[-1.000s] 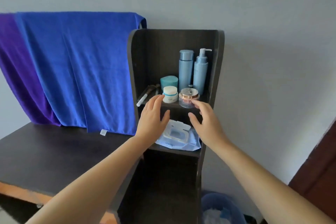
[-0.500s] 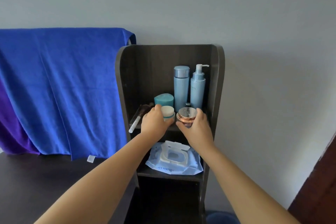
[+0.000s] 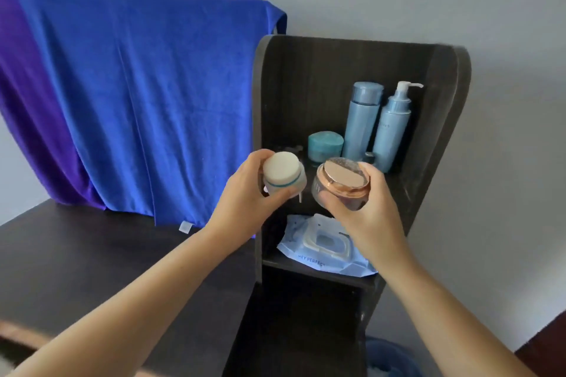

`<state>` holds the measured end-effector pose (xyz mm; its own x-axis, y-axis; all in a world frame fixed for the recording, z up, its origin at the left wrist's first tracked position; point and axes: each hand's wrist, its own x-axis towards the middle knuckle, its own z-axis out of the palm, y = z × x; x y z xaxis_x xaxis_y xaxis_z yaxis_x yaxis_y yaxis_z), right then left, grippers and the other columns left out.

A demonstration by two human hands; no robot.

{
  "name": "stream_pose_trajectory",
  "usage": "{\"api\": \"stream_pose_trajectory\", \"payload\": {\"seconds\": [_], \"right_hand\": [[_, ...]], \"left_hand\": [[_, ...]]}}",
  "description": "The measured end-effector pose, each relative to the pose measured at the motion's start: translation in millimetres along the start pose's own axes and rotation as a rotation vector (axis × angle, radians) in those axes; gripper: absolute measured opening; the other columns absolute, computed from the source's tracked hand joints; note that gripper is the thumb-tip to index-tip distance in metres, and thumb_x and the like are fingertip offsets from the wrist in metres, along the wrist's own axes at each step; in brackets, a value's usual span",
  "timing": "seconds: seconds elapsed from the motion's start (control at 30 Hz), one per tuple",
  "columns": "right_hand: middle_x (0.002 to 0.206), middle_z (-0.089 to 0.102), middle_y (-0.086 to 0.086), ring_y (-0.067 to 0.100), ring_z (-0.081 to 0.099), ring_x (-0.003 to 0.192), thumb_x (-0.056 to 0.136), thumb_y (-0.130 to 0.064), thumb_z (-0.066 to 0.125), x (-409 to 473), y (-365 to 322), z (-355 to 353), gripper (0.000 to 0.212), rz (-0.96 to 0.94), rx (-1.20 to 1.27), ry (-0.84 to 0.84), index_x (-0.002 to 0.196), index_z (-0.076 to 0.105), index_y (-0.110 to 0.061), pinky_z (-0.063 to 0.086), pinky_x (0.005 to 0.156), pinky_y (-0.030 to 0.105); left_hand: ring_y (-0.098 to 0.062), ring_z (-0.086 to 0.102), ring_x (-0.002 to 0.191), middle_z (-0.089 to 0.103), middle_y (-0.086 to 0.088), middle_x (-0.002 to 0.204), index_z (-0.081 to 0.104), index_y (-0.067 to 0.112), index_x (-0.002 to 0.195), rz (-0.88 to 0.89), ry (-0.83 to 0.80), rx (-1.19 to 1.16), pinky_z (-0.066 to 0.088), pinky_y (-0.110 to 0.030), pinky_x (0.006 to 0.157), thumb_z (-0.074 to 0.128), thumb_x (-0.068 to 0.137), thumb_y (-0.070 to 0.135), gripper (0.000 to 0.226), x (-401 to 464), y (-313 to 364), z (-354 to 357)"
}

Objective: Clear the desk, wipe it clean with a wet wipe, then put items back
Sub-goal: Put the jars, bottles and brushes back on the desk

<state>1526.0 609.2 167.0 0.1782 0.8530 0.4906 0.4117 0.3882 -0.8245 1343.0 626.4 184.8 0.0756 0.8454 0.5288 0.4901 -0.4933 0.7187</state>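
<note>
My left hand [image 3: 245, 193] grips a small white jar with a teal band [image 3: 283, 173], held in the air in front of the dark shelf unit [image 3: 444, 138]. My right hand [image 3: 364, 211] grips a clear jar with a rose-gold lid [image 3: 341, 182] just to its right. On the upper shelf behind them stand a teal jar [image 3: 325, 144], a tall blue bottle [image 3: 363, 119] and a blue pump bottle [image 3: 393, 125]. A pack of wet wipes [image 3: 324, 246] lies on the shelf below my hands.
The dark desk top [image 3: 92, 254] stretches to the left of the shelf unit. A blue towel [image 3: 147, 95] over a purple one [image 3: 24, 101] hangs against the wall behind it. A blue bin [image 3: 389, 358] sits on the floor at the lower right.
Both hands closed on the two front jars on the upper shelf and lifted them off it, toward me. The camera view shifted to the left.
</note>
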Motion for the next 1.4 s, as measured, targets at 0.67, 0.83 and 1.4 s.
{"api": "stream_pose_trajectory", "payload": {"seconds": [0.67,0.83,1.4], "right_hand": [[0.1,0.058,0.001,0.014,0.061,0.09,0.063,-0.027,0.083,-47,166,325,0.051,0.586,-0.163,-0.008,0.103,0.054,-0.013,0.046,0.078,0.022],[0.113,0.053,0.007,0.014,0.053,0.1,0.064,-0.018,0.082,-41,196,344,0.063,0.615,-0.29,0.143,0.117,0.049,-0.006,0.038,0.087,0.017],[0.136,0.04,0.0,-0.019,0.034,0.114,0.083,-0.027,0.062,-20,76,276,0.059,0.285,-0.33,-0.091,0.134,0.039,-0.009,0.029,0.097,0.004]], "left_hand": [[-0.015,0.052,0.103,0.053,0.004,0.112,0.045,0.02,0.111,-0.513,-0.386,0.112,0.043,-0.027,0.082,0.07,0.075,0.042,0.049,-23,-357,-37],[-0.02,0.044,0.118,0.049,-0.001,0.125,0.042,0.014,0.122,-0.444,-0.451,0.125,0.04,-0.031,0.086,0.067,0.08,0.037,0.054,-11,-392,-8],[-0.015,0.052,0.103,0.05,0.005,0.111,0.04,0.023,0.126,-0.092,-0.175,-0.128,0.042,-0.029,0.091,0.058,0.087,0.023,0.043,33,-279,-40]]}}
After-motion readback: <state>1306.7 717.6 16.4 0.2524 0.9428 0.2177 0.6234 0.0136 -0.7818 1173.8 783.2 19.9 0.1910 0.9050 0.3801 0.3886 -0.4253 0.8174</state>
